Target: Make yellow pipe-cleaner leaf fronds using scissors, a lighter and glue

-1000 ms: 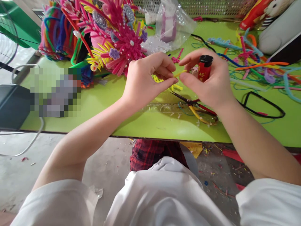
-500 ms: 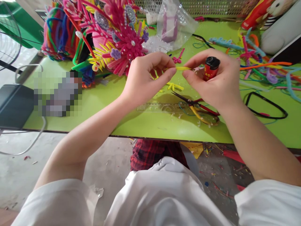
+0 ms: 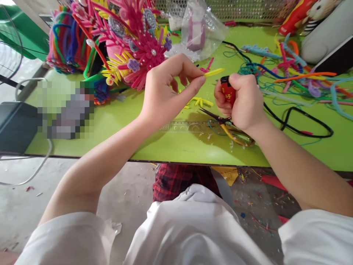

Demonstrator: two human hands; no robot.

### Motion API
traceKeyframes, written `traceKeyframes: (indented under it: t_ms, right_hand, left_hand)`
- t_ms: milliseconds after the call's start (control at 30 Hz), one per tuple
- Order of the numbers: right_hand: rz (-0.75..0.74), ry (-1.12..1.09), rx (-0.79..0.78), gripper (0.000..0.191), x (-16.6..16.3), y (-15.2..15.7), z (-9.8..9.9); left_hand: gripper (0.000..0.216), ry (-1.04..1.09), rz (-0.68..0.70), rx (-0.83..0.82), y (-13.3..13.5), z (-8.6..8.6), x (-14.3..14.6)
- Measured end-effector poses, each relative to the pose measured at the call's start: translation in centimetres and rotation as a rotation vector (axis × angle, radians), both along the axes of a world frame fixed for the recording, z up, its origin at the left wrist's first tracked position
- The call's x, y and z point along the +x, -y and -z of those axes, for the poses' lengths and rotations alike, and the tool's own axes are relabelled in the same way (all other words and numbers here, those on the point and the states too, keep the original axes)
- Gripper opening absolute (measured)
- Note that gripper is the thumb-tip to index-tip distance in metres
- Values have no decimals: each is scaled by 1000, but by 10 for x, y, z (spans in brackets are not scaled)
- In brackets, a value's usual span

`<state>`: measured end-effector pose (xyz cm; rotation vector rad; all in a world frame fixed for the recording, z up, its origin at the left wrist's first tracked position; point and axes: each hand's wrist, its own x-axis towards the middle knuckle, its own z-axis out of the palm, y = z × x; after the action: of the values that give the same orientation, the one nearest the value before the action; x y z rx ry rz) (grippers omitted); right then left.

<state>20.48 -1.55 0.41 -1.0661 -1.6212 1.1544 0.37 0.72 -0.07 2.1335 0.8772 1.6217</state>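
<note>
My left hand pinches a short yellow pipe-cleaner piece between thumb and forefinger, its free end pointing right. My right hand is wrapped round a red lighter with a black top, thumb on the top, just below and right of the yellow piece's tip. Both hands hover over the green table. More yellow pipe-cleaner bits lie on the table under the hands.
Scissors with red and yellow handles and a clear ruler lie near the front edge. A pink and yellow flower headpiece stands at the back left. Loose coloured pipe cleaners and a black headband lie at right; a plastic bag behind.
My right hand let go of the yellow piece, closed round the lighter and dropped slightly. My left hand now holds the yellow piece alone, raised a little.
</note>
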Motion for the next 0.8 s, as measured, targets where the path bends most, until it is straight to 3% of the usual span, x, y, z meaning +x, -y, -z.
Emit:
traceKeyframes:
  t_ms: [333,467,533,600,700,800]
  right_hand:
    - [33,43,9,46,2,-3,2]
    - [60,-18,-18,48,-1,-3,1]
    - [110,-28,69,39,-1,-1,-2]
    - [179,-7,225,18,0,1,-6]
    - [205,227,536,18,3,3,-11]
    - [166,437,641,5,6,5,-12]
  left_hand:
    - [12,-16,5,-43,7,-5,2]
    - [14,16,22,31,1,-2,1]
    - [12,3,35,57,-1,0,0]
    - [6,-35,33,17,-1,1,0]
    - [6,-68,11,-27,3,2,1]
    - [4,-107,4,-12,5,3,2]
